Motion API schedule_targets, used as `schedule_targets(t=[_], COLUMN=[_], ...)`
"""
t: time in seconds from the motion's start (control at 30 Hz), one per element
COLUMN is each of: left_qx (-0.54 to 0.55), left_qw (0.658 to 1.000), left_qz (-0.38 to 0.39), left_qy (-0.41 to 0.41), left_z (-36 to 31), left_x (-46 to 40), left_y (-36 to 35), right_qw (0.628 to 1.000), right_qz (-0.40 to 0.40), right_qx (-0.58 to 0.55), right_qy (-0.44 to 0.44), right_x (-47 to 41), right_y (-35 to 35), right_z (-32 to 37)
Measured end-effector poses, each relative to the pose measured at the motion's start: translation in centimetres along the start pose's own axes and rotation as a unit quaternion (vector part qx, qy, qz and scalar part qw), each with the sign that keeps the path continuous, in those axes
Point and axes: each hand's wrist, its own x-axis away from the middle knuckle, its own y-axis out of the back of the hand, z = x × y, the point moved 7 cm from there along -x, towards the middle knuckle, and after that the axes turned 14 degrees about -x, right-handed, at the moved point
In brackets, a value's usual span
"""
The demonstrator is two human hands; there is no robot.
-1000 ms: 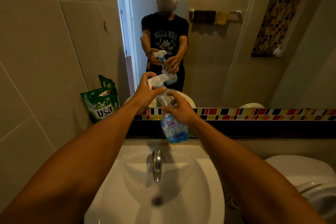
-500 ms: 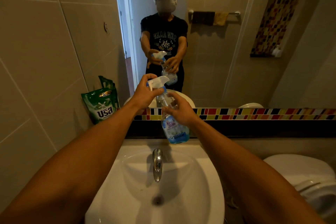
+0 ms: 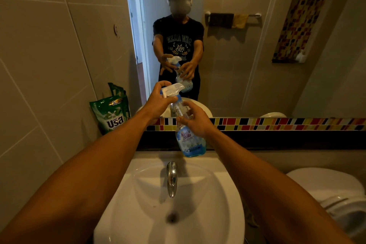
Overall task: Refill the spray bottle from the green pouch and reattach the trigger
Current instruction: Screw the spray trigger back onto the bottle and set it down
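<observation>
A clear spray bottle (image 3: 189, 142) with a blue-and-white label and blue liquid low inside stands on the ledge behind the sink. My right hand (image 3: 195, 120) grips its upper body. My left hand (image 3: 158, 103) is closed around the white trigger head (image 3: 172, 89), which sits at the bottle's neck. The green refill pouch (image 3: 111, 114) leans upright in the corner against the tiled wall, to the left of my hands. The bottle's neck is partly hidden by my fingers.
A white sink (image 3: 227, 188) with a chrome tap (image 3: 172, 178) lies below my hands. A mirror (image 3: 237, 55) above a band of coloured mosaic tiles (image 3: 277, 124) reflects a person holding the bottle. A white toilet (image 3: 336, 194) stands at the lower right.
My left hand has shifted its grip slightly on the trigger head. The bottle stays on the ledge in my right hand.
</observation>
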Motion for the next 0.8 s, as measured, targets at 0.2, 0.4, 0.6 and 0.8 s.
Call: schedule_targets(t=[0.2,0.4,0.6,0.8], left_qx=[-0.012,-0.017,-0.007,-0.011], left_qw=[0.999,1.0,0.998,0.999], left_qz=[-0.023,-0.015,-0.045,-0.023], left_qy=[-0.023,-0.007,-0.046,-0.038], left_z=[-0.3,0.3,-0.7,-0.3], left_x=[0.2,-0.2,0.1,-0.3], left_y=[0.3,0.6,0.3,0.8], right_qw=[1.0,1.0,1.0,1.0], right_qz=[0.007,-0.004,0.007,0.014], right_qx=[0.009,0.011,0.02,0.001], right_qy=[-0.004,-0.006,0.006,-0.003], right_x=[-0.1,-0.1,-0.6,-0.9], right_y=[-0.3,-0.1,-0.9,-0.8], right_z=[0.2,-0.2,0.5,0.0])
